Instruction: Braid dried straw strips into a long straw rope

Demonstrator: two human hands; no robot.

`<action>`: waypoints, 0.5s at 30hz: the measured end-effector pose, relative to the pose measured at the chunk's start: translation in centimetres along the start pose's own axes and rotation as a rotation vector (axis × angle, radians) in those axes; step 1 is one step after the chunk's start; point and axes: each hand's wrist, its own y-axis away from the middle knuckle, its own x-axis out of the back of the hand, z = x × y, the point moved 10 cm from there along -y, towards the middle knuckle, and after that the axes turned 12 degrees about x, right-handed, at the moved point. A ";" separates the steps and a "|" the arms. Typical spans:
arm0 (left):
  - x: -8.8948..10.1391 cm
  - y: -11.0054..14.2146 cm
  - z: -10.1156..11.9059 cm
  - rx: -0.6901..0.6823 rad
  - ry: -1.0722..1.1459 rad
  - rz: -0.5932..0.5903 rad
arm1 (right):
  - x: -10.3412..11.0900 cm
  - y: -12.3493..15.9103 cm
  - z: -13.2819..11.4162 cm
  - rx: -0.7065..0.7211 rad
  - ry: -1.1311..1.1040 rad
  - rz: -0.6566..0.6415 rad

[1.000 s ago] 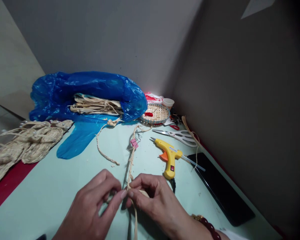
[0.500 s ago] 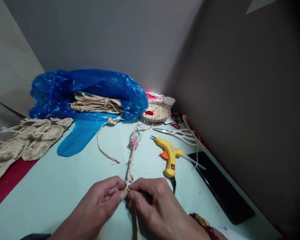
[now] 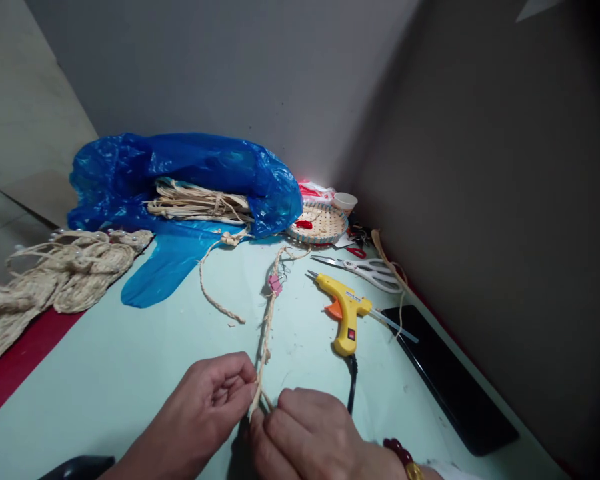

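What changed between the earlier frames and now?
Right hand has pulled back toward the wearer, away from the left hand; strands now show spread apart between them. No clear new grab or release: left fingers are still at the braid. Pink clip, glue gun, scissors and blue bag stayed put.
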 end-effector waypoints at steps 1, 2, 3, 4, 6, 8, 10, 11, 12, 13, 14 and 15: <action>-0.2 0.0 0.1 -0.001 0.029 -0.028 | 0.1 -0.2 -0.1 0.014 0.016 0.011; -0.5 0.1 0.0 0.002 0.057 -0.052 | 0.2 -0.3 -0.2 0.021 0.036 0.029; -0.6 0.1 0.0 0.002 0.084 -0.069 | 0.3 -0.3 -0.2 0.024 0.062 0.045; -0.6 0.0 0.0 -0.006 0.106 -0.077 | 0.5 -0.4 -0.3 0.027 0.091 0.063; -0.5 -0.1 -0.1 -0.026 0.139 -0.071 | 0.4 -0.3 -0.3 0.020 0.134 0.067; -0.3 -0.3 -0.4 -0.030 0.163 -0.066 | 0.2 -0.1 -0.1 0.002 0.147 0.048; 0.1 -0.6 -0.8 -0.006 0.155 -0.049 | 0.0 -0.1 0.3 -0.025 0.107 0.025; 0.4 -0.7 -0.9 -0.004 0.131 -0.026 | -0.1 -0.1 0.6 -0.040 0.073 0.017; 0.8 -0.8 -0.7 -0.020 0.097 0.009 | 0.0 -0.1 0.9 -0.050 0.037 0.023; 1.4 -0.7 -0.4 -0.052 0.054 0.055 | 0.4 -0.1 1.2 -0.062 0.009 0.052; 2.0 -0.6 0.3 -0.105 0.017 0.104 | 0.9 -0.1 1.6 -0.072 -0.010 0.088; 2.5 -0.5 1.0 -0.170 -0.008 0.144 | 1.5 -0.1 1.9 -0.080 -0.017 0.133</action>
